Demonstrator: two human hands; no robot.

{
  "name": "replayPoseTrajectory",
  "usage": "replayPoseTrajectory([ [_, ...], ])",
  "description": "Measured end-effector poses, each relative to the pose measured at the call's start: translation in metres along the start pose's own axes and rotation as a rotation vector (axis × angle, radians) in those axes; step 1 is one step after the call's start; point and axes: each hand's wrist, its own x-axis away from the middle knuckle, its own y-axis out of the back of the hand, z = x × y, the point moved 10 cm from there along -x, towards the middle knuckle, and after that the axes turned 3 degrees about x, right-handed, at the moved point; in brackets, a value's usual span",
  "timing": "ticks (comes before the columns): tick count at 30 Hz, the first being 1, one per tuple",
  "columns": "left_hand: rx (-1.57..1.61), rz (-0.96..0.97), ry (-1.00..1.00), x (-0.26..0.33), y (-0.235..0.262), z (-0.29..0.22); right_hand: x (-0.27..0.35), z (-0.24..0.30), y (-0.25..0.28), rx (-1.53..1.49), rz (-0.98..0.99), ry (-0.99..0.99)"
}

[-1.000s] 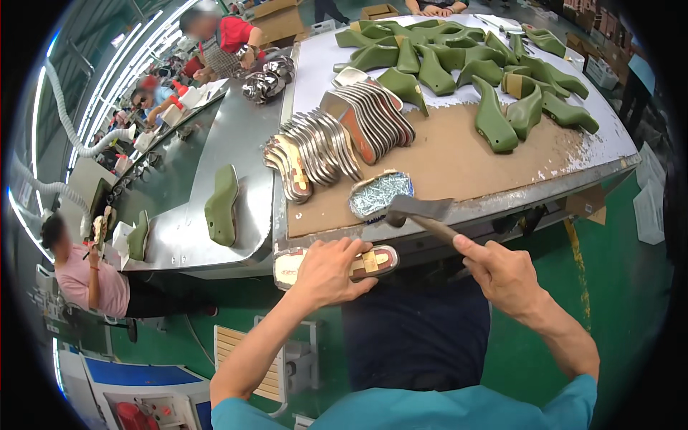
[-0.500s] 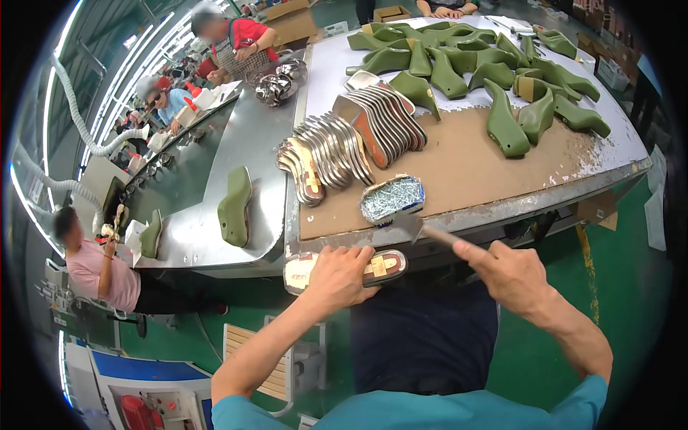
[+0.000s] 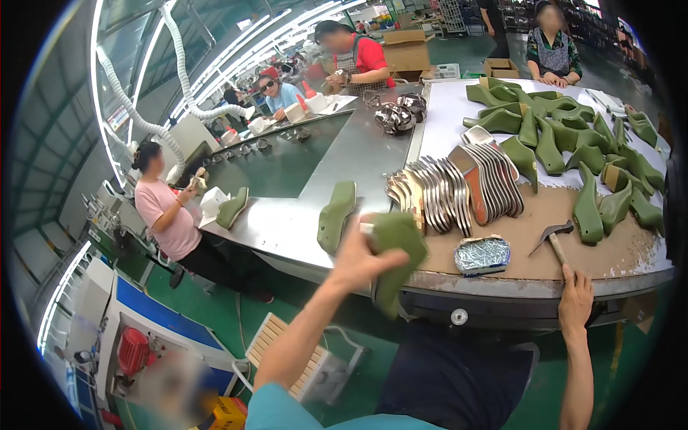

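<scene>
Surroundings: a row of fanned insoles and a foil-covered piece are laid on the surface.
Left hand: fingers clamped on a green shoe last, raised over the near edge.
Right hand: fingers laid loosely together on the hammer handle, which is left lying flat.

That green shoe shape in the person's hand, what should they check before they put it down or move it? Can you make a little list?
1. Left hand grips the green shoe last firmly: ok, fingers wrap it.
2. Hammer set down safely: ok, it lies on the brown work board.
3. Right hand off the hammer head: ok, only fingertips near the handle end.
4. Free spot on the steel conveyor: ok, beside another green last.
5. Foil tray out of the way: ok.
6. Sole piece fixed on the last: cannot tell.
</scene>
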Motion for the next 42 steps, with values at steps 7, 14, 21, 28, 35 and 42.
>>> replayPoseTrajectory([
  [7,-0.32,-0.74,0.099,0.051,0.129,0.095,-0.005,0.011,-0.004,-0.026,-0.004,0.008],
  [14,-0.7,-0.602,0.306,0.035,0.112,0.109,-0.001,0.001,-0.007,0.041,0.02,-0.003],
  [21,-0.657,-0.512,0.002,0.008,0.138,0.114,-0.004,0.005,-0.008,0.046,0.007,0.012],
  [28,-0.748,-0.75,0.107,-0.005,0.179,0.132,-0.006,0.008,-0.011,0.081,0.003,0.035],
  [35,-0.919,-0.925,0.301,-0.01,0.22,0.148,0.001,-0.008,-0.024,0.122,0.057,0.031],
  [42,-1.459,-0.631,-0.089,-0.039,0.192,0.103,0.004,-0.019,-0.039,0.175,0.114,0.032],
])
